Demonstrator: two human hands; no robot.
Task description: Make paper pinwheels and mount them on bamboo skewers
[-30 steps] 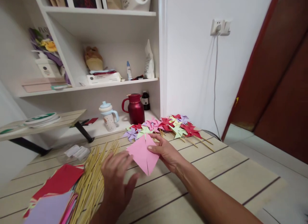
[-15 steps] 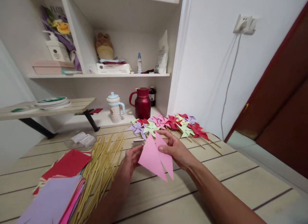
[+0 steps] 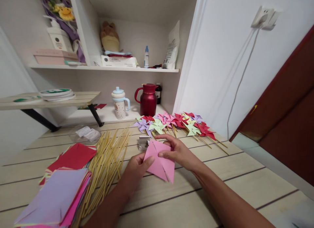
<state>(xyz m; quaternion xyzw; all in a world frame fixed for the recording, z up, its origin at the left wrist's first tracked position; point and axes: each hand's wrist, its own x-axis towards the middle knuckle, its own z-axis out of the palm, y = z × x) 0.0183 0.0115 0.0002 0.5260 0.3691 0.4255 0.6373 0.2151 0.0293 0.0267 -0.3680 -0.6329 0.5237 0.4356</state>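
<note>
A cut pink paper square [image 3: 160,162] is held a little above the wooden table [image 3: 220,175] by both hands. My left hand [image 3: 138,167] pinches its left flap from below. My right hand [image 3: 178,153] grips its upper right side, thumb on top. A small silver metal piece [image 3: 143,143] lies on the table just behind the paper. A heap of bamboo sticks [image 3: 108,166] lies left of my left hand. Beyond the hands is a row of finished paper pinwheels [image 3: 176,123] in purple, green, pink and red.
A stack of coloured paper sheets [image 3: 61,192] sits at the front left. A red jug [image 3: 148,100] and a white lidded cup [image 3: 120,104] stand on the low white shelf behind. A clear plastic packet [image 3: 84,134] lies at the back left. Shelves with boxes and bottles rise behind.
My left hand left the bamboo sticks and took hold of the pink paper's left flap. The paper moved slightly nearer and lower. The camera tilted down and shifted left.
</note>
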